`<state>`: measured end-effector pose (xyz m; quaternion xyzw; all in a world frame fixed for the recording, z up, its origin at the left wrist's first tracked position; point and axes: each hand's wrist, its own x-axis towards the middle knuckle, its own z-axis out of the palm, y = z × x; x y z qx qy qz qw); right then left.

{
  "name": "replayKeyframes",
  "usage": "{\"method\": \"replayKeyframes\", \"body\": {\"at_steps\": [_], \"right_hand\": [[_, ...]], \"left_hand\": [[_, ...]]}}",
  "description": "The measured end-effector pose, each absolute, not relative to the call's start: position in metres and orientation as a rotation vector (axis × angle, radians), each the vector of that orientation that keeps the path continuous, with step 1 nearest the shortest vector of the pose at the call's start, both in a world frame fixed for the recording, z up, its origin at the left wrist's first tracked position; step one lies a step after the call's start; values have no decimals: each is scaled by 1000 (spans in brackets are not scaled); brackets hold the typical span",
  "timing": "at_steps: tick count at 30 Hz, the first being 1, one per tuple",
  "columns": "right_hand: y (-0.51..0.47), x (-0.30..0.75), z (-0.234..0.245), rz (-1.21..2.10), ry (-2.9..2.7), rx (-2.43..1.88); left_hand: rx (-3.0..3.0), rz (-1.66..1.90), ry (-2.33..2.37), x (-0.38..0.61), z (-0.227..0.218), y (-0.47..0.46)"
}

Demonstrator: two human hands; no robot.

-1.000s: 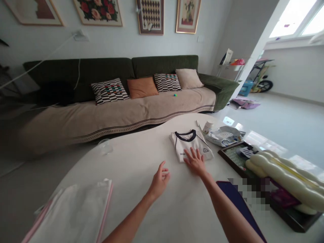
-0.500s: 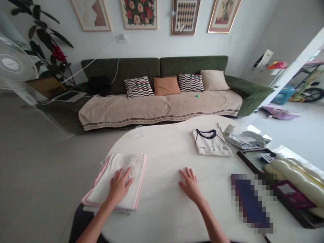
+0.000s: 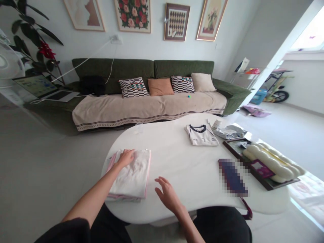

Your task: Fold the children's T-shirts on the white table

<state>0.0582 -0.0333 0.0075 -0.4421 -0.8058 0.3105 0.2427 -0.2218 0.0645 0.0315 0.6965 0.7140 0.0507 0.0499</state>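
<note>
Head view: left hand (image 3: 126, 158) flat on folded cloth (image 3: 133, 177).
Cloth lies at the tabletop's (image 3: 182, 162) near-left edge, within easy reach; left fingers press it flat, grasping nothing; right hand (image 3: 168, 195) hovers beside, fingers spread, empty.

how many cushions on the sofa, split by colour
black-and-white patterned cushions: 2
orange cushion: 1
beige cushion: 1
total: 4
</note>
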Motion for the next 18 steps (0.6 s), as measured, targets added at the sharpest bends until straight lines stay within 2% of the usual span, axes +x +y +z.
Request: {"method": "replayKeyframes", "body": {"at_steps": [6, 12, 18], "right_hand": [[-41, 84, 12, 842, -2154, -1271], [-40, 83, 25, 850, -2152, -1217], [-43, 51, 54, 787, -2319, -1077]], "left_hand": [[2275, 126, 2021, -225, 52, 71], [2390, 45, 1873, -197, 89, 38], [2671, -238, 1265, -123, 109, -46]]}}
